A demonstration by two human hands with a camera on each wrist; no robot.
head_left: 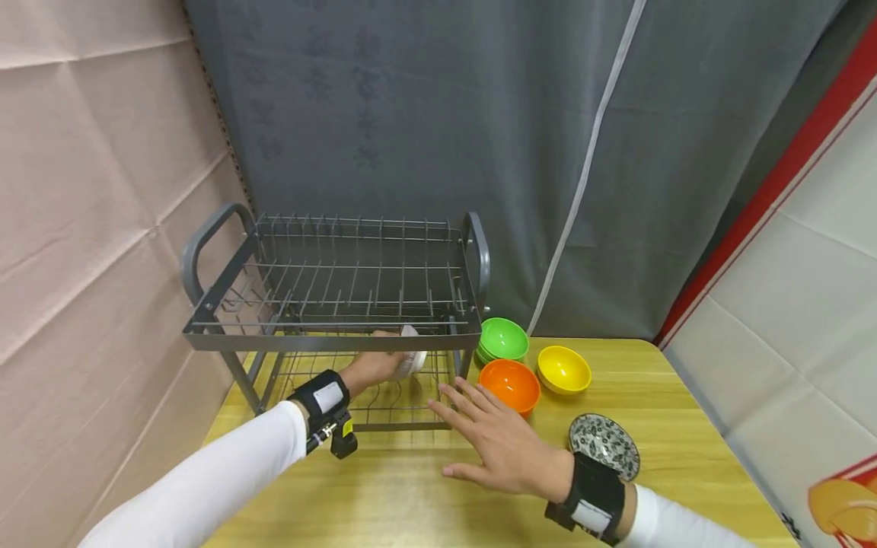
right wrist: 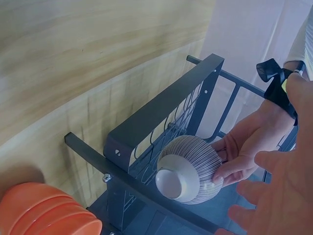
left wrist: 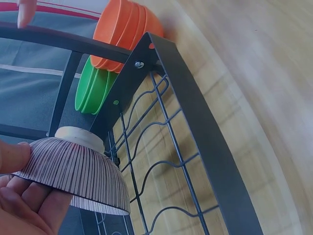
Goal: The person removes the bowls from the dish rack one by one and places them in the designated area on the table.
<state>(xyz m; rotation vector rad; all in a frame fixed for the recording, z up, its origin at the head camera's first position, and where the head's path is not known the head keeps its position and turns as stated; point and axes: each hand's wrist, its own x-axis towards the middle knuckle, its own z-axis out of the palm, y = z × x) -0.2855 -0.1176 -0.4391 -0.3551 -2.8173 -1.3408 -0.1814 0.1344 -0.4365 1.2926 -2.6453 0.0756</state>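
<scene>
My left hand point(head_left: 373, 367) reaches into the lower tier of a grey two-tier dish rack point(head_left: 332, 342). It grips a bowl with thin dark vertical stripes point(left wrist: 80, 166) by the rim, thumb outside and fingers inside. The bowl lies tilted, its pale foot turned towards the rack's right end in the head view, over the lower wire shelf point(left wrist: 161, 164). My right hand point(head_left: 503, 441) hovers over the table in front of the rack's right side, fingers spread and holding nothing. In the right wrist view its fingers point(right wrist: 254, 191) show at the right edge.
Right of the rack stand stacked green bowls point(head_left: 503, 339), stacked orange bowls point(right wrist: 46, 213) and a yellow bowl point(head_left: 564, 370). A black-and-white patterned bowl point(head_left: 603, 445) sits near my right wrist. Behind hangs a grey curtain point(head_left: 411, 137); a pink cloth wall point(head_left: 103, 228) closes the left.
</scene>
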